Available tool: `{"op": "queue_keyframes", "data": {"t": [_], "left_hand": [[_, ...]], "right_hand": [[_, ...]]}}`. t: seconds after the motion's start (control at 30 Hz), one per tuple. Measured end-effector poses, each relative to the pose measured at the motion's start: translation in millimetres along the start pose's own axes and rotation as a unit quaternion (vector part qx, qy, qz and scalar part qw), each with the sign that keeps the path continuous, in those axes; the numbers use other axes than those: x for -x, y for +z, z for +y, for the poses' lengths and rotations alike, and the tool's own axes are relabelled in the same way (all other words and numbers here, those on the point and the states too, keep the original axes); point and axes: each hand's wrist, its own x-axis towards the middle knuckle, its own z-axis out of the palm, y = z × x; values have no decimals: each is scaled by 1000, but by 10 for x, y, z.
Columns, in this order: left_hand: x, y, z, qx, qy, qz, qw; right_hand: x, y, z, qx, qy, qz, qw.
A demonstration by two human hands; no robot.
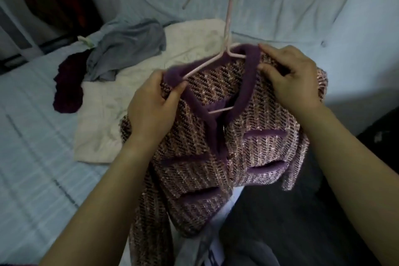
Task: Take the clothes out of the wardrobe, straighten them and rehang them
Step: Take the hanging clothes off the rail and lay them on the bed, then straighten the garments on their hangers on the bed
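Hands (151, 106) (291, 75) pinch chunky knit cardigan (216, 153) on thin wire hanger (226, 28).

This is a bedroom in a home. A bed (32, 147) with a pale blue checked sheet fills most of the view. A pillow (291, 13) lies at its far end. On the bed lie a white quilt (103, 119), a grey garment (127, 47) and a dark purple garment (69, 84).

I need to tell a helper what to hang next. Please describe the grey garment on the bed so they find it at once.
Look at the bed, then at the white blanket spread on it. At the blanket's far left corner lies a crumpled grey garment. It is plain grey, unlike the dark purple garment just left of it.
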Motion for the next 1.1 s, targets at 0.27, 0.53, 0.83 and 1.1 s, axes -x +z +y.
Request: {"op": "queue_keyframes", "data": {"t": [0.27, 0.53, 0.83, 1.1], "left_hand": [[-1402, 1063, -803, -79, -79, -1, 994], [-2331, 1888, -1692, -241, -184, -69, 951], [-1724, 2183, -1896, -294, -281, -143, 902], [-45, 1603, -1610, -236, -414, -47, 878]], "right_hand": [[-1121, 1331, 1306, 15, 18, -144, 989], [-1776, 2682, 2387, 86, 12, -294, 952], [-1410, 2974, 2323, 94, -90, -402, 906], [-278, 2856, 1295, -18, -132, -581, 803]]}}
